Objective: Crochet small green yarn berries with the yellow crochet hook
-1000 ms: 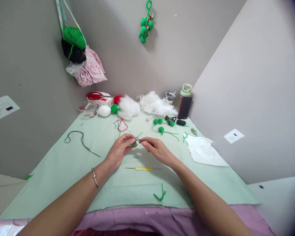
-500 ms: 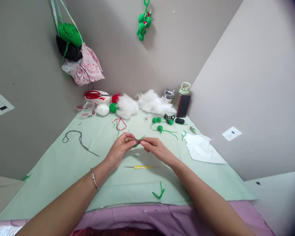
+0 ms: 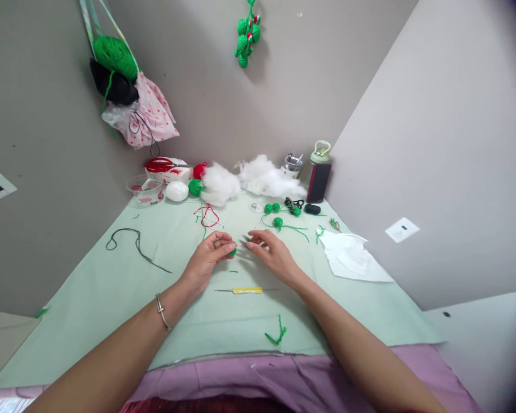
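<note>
My left hand (image 3: 207, 256) pinches a small green crocheted piece (image 3: 232, 252) between thumb and fingertips, above the middle of the cloth; the fingers cover most of it. To its right, and apart from it, my right hand (image 3: 270, 250) has its thumb and index finger close together; whatever lies between them is too small to make out. Below both hands a crochet hook with a yellow handle (image 3: 247, 291) lies flat. A short green yarn snippet (image 3: 234, 271) rests just above the hook, and a bent green strand (image 3: 277, 332) is nearer the front edge.
Green balls with yarn tails (image 3: 277, 222), white stuffing (image 3: 266, 178), a white yarn ball (image 3: 177, 191) and a phone (image 3: 319, 183) leaning on a bottle are at the back. A black cord (image 3: 138, 246) lies left, white sheets (image 3: 350, 257) right.
My hands have separated: the right one has moved off the green piece, which stays in my left hand. The whole view has shifted slightly.
</note>
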Tool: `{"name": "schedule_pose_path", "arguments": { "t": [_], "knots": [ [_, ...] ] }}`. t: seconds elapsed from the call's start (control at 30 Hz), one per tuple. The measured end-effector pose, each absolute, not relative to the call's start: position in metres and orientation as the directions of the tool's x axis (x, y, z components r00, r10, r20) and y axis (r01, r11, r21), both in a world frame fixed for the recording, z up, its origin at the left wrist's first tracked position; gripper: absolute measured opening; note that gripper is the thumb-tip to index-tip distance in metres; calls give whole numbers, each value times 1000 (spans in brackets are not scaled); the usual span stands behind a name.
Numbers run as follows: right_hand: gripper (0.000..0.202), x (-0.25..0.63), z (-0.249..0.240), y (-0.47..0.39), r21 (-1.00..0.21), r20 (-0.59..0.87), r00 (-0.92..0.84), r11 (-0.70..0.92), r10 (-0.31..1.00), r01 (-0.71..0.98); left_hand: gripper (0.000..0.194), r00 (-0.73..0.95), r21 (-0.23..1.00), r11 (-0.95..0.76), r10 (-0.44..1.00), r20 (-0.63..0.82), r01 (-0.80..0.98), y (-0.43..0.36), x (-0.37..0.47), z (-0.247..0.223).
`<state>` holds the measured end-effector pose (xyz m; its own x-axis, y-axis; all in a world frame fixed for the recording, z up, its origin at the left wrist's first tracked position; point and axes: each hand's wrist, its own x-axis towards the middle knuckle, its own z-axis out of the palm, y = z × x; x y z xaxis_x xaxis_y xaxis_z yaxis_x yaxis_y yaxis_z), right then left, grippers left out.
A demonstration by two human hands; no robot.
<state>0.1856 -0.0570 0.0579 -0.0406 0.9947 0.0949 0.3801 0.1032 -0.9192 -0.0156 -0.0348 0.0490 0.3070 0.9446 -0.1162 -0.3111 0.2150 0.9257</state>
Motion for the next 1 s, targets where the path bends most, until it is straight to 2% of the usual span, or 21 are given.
{"name": "schedule_pose_path", "arguments": {
  "t": [0.1,0.27,0.6,1.0],
  "knots": [
    [37,178,54,-59,-931,127,-59,140,990,338,36,305,924,215,945,-116,-315,-36,-14,46],
    [33,170,53,-60,-972,85,-167,119,982,205,35,342,927,232,931,-124,-296,-39,-12,45],
    [30,178,54,-55,-998,46,-122,50,991,32,37,386,926,255,913,-135,-279,-38,-13,45],
    [32,181,55,-56,-993,-14,-198,-36,980,-111,36,405,918,260,906,-125,-299,-37,-14,43]
  ]
}}
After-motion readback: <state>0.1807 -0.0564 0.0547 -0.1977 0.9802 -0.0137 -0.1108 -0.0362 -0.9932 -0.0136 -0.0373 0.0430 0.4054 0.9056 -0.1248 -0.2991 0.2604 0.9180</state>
